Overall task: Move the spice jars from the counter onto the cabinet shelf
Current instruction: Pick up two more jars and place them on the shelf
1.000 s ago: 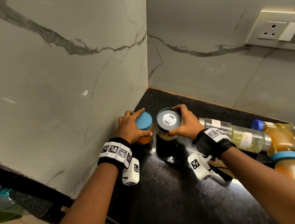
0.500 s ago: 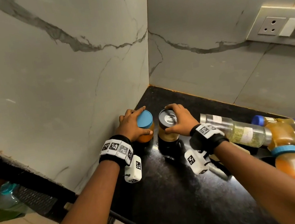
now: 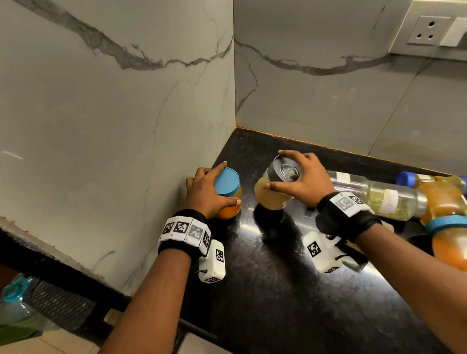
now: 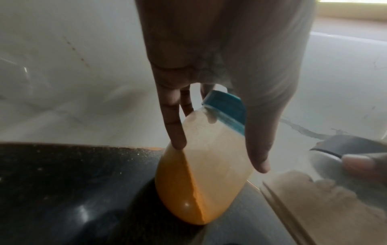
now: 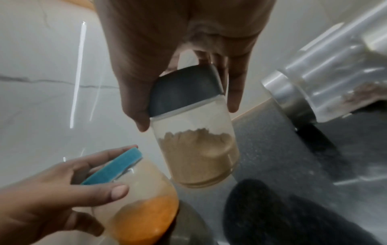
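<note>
**Two Spice Jars Leaving the Counter Corner**

Gripping the blue-lidded jar [image 3: 227,192] of orange powder from above with the left hand [image 3: 205,193], fingers curled down round lid and shoulder, thumb on the near side; jar leaning, lid tipped toward the counter's back edge, base apparently touching the black counter [image 3: 271,304] close to the left wall (contact hard to confirm from the wrist view). Clasping the dark-lidded jar [image 3: 278,184] of tan powder with the right hand [image 3: 303,180], fingers wrapped round the lid rim, thumb across the glass; jar appearing lifted clear of the counter near the back left corner, long axis tilted, lid pointing up and toward the back wall, base toward the counter's front edge. Holding both by the tops, probably for a straight lift and an upright set-down on the shelf (cabinet not in view). Lying on its side along the right part of the counter, a clear bottle [image 3: 381,197] among further jars awaiting their turn.
</note>
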Demonstrator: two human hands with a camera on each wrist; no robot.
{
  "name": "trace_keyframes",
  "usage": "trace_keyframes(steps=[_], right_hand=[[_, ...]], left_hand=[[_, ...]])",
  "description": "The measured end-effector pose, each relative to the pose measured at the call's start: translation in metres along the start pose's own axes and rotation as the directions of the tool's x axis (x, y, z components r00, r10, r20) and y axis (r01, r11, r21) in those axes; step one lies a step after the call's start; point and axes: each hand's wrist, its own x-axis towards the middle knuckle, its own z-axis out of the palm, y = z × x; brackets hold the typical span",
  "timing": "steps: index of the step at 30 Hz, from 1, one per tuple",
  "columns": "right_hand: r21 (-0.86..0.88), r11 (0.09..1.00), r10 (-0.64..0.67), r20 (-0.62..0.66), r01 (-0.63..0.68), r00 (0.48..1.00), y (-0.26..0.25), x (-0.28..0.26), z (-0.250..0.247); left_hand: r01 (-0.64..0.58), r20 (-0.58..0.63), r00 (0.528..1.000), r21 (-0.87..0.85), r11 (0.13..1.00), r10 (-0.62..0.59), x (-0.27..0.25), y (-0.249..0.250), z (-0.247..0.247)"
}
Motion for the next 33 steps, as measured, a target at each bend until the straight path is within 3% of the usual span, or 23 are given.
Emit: trace_keyframes(steps=[4, 8, 17, 20, 26, 33], right_hand=[[-0.106, 0.994, 0.056, 0.184, -0.036, 0.981, 0.002, -0.007, 0.005], [-0.021, 0.998, 0.062, 0.066, -0.061, 0.996, 0.005, -0.012, 0.005], [0.022, 0.995, 0.1, 0.067, -0.101, 0.993, 0.011, -0.028, 0.004], [-0.002, 0.997, 0.074, -0.002, -0.074, 0.997, 0.011, -0.041, 0.002], [-0.2, 0.98, 0.015, 0.153, 0.016, 0.988, 0.015, -0.087, -0.001], [-0.105, 0.994, -0.009, 0.117, 0.021, 0.993, 0.019, -0.114, -0.011]], left_hand=[[-0.002, -0.011, 1.0, 0.01, 1.0, 0.002, 0.0, 0.001, 0.001], [-0.006, -0.006, 1.0, 0.013, 1.0, 0.006, 0.001, -0.001, 0.002], [-0.049, -0.011, 0.999, -0.002, 0.999, 0.049, -0.009, 0.007, 0.013], [-0.061, -0.005, 0.998, -0.001, 0.998, 0.061, -0.016, 0.008, 0.017], [-0.101, 0.023, 0.995, 0.045, 0.994, 0.1, -0.044, 0.015, 0.021], [-0.179, 0.077, 0.982, 0.074, 0.981, 0.174, -0.081, 0.019, 0.02]])
